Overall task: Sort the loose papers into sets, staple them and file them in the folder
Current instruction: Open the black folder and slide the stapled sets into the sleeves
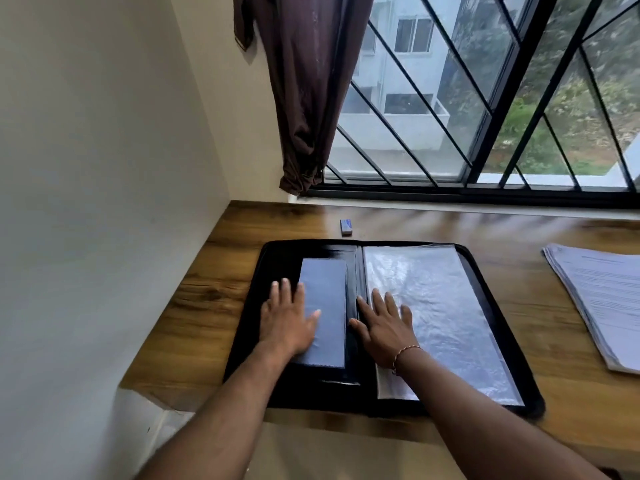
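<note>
Two bare forearms reach forward from the bottom edge onto one black zip folder [287, 249], lying open flat on a wooden desk [207, 292] below a barred window. The left hand [287, 323] lies flat, fingers straight, on the folder's left half, partly over a grey pocket [325, 292]. The right hand [384, 330], with a thin bracelet [407, 351] at the wrist, presses flat on one clear plastic sleeve [443, 306] on the right half. Neither hand grasps anything.

The task looks barely begun: the folder is open, but one stack of loose papers [602, 299] lies well apart at the desk's right edge, seemingly unsorted and unstapled, and nothing looks filed. One small blue box [346, 227], its contents unclear, sits beyond the folder near the window. No stapler shows. One dark curtain [304, 98] hangs above.
</note>
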